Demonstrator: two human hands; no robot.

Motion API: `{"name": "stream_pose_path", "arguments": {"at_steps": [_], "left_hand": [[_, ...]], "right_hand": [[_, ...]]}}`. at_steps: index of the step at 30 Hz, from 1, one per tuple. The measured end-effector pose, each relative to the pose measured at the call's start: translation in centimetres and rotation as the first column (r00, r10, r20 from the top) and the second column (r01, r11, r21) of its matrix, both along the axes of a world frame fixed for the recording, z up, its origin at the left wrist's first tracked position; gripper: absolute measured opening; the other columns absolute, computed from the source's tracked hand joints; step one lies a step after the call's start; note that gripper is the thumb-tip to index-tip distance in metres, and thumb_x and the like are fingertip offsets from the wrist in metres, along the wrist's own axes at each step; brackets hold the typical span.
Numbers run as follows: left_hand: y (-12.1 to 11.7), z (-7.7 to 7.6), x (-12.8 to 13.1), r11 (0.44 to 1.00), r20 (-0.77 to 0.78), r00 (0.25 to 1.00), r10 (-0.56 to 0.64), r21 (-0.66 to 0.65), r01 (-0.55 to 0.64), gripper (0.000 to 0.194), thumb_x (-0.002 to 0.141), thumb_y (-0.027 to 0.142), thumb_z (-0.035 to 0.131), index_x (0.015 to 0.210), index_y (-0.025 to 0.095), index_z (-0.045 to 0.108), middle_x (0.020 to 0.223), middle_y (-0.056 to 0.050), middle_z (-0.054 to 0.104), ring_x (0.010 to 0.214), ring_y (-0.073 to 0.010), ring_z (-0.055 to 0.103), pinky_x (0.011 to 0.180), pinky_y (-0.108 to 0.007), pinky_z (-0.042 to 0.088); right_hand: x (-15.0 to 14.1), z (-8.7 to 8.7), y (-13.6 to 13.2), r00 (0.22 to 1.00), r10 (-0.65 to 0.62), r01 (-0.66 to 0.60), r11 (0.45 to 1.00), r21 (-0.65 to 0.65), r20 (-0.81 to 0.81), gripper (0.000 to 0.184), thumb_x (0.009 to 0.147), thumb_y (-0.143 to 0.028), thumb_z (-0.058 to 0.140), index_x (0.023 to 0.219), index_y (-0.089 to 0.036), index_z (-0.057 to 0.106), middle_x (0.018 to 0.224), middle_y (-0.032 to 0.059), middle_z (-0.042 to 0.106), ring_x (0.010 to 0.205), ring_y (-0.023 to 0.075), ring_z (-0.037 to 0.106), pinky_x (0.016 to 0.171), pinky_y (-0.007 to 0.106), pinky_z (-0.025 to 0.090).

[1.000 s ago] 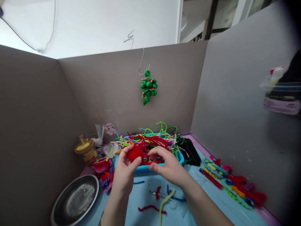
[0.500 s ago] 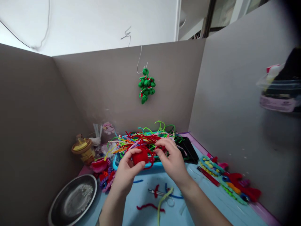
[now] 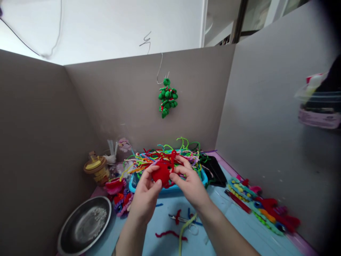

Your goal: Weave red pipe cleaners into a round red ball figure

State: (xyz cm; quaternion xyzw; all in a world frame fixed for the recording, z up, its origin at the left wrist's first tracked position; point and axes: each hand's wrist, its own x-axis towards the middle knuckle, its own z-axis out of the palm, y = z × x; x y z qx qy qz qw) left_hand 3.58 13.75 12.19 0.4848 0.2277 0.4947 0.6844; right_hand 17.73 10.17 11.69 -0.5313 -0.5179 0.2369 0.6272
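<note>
My left hand [image 3: 147,190] grips a red, rounded, fuzzy piece [image 3: 161,173] that looks made of coiled pipe cleaner, thumb in front and fingers behind. On its right side, my right hand [image 3: 188,179] pinches a red pipe cleaner [image 3: 173,159] that loops upward from the piece. Both hands are held up just in front of a blue tray [image 3: 167,191] heaped with pipe cleaners of many colours. Below them on the blue tabletop lie scissors [image 3: 181,219], a short dark red pipe cleaner [image 3: 170,233] and a pale yellow-green one [image 3: 183,231].
To the left stand a metal bowl [image 3: 87,225] with small white bits and a brown-lidded pot [image 3: 97,169]. A black tray [image 3: 214,170] and colourful finished pieces [image 3: 262,206] lie right. A green pipe-cleaner ornament [image 3: 167,97] hangs on the grey back panel [image 3: 119,103].
My right hand has shifted left, closer to the red piece. The red strand at its fingers now stands up in a loop. The view has shifted slightly.
</note>
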Motion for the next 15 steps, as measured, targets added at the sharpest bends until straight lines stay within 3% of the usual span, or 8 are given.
{"name": "stream_pose_path", "arguments": {"at_steps": [5,10,12,15], "left_hand": [[0.2,-0.3,-0.3,0.993,-0.093,0.996,-0.013,0.114,0.024,0.04,0.069,0.024,0.072,0.106,0.02,0.057,0.109,-0.007,0.06,0.098,-0.021,0.057,0.083,-0.029,0.044],[0.2,0.1,-0.4,0.995,-0.155,0.988,0.011,0.101,0.005,0.046,0.068,0.026,0.071,0.111,0.021,0.055,0.115,-0.008,0.059,0.096,-0.0211,0.059,0.08,-0.031,0.046],[0.4,0.1,-0.5,0.992,-0.176,0.979,0.105,0.091,-0.09,0.049,0.067,0.027,0.072,0.112,0.021,0.053,0.108,-0.008,0.061,0.09,-0.0197,0.06,0.076,-0.03,0.047],[0.6,-0.1,-0.6,0.943,-0.225,0.922,0.315,0.179,-0.279,0.036,0.067,0.029,0.071,0.099,0.019,0.057,0.086,-0.003,0.062,0.076,-0.0149,0.058,0.068,-0.025,0.046]], "right_hand": [[0.0,0.0,0.1,0.94,0.186,-0.202,0.979,-0.028,-0.285,0.025,0.064,-0.041,0.072,0.057,-0.019,0.062,0.122,0.0079,0.053,0.129,0.0273,0.032,0.103,0.043,0.024],[0.1,-0.7,0.8,0.896,0.112,-0.125,0.992,-0.003,-0.431,0.026,0.061,-0.041,0.074,0.054,-0.02,0.06,0.105,0.0068,0.06,0.123,0.027,0.037,0.099,0.041,0.029],[0.3,-1.0,1.1,0.862,0.08,-0.085,0.996,0.011,-0.5,0.025,0.061,-0.041,0.074,0.056,-0.02,0.061,0.102,0.0059,0.062,0.116,0.026,0.043,0.095,0.038,0.034],[0.4,-1.2,1.4,0.768,0.114,-0.121,0.992,0.031,-0.63,0.025,0.059,-0.039,0.075,0.06,-0.019,0.061,0.091,0.0043,0.064,0.095,0.0215,0.054,0.08,0.032,0.041]]}}
